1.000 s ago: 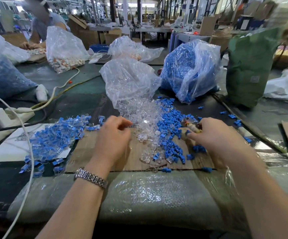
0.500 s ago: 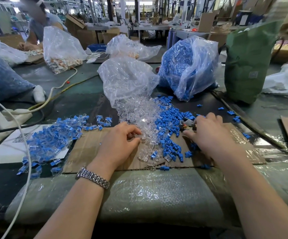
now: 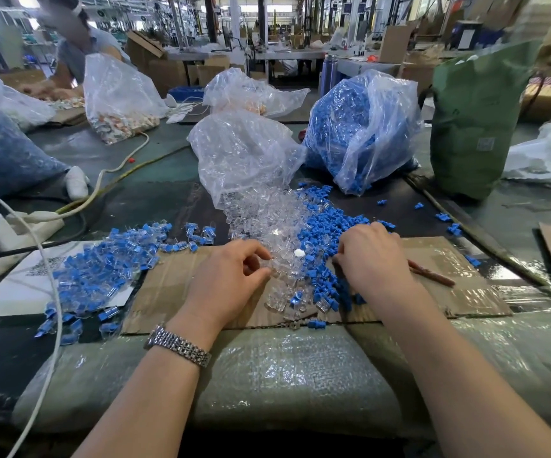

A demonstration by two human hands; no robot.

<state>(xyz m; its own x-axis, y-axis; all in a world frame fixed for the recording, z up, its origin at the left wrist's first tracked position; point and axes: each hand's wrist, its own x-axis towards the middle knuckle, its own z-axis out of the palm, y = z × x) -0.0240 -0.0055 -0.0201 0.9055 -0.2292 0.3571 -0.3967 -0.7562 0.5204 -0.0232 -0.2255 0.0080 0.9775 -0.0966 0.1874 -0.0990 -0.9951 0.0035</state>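
My left hand (image 3: 227, 279) rests on a cardboard sheet (image 3: 168, 292) and pinches at the near edge of a heap of clear plastic pieces (image 3: 267, 223) with thumb and forefinger. My right hand (image 3: 373, 262) lies knuckles up, its fingers curled down into the loose blue pieces (image 3: 327, 229); the fingertips are hidden. A reddish-brown stick (image 3: 432, 276) lies on the cardboard, sticking out from under that hand. To the left spreads a pile of joined blue-and-clear pieces (image 3: 102, 269).
An open clear bag (image 3: 244, 153) spills the clear pieces; a bag of blue pieces (image 3: 350, 127) and a green bag (image 3: 475, 120) stand behind. A white cable (image 3: 49, 292) crosses the left side. Bubble wrap (image 3: 300, 375) pads the near edge. A person (image 3: 79, 44) works far left.
My right hand has moved left and down into the blue pieces, and the small tool it held up is no longer seen in its fingers. My left hand has reached right to the clear pieces.
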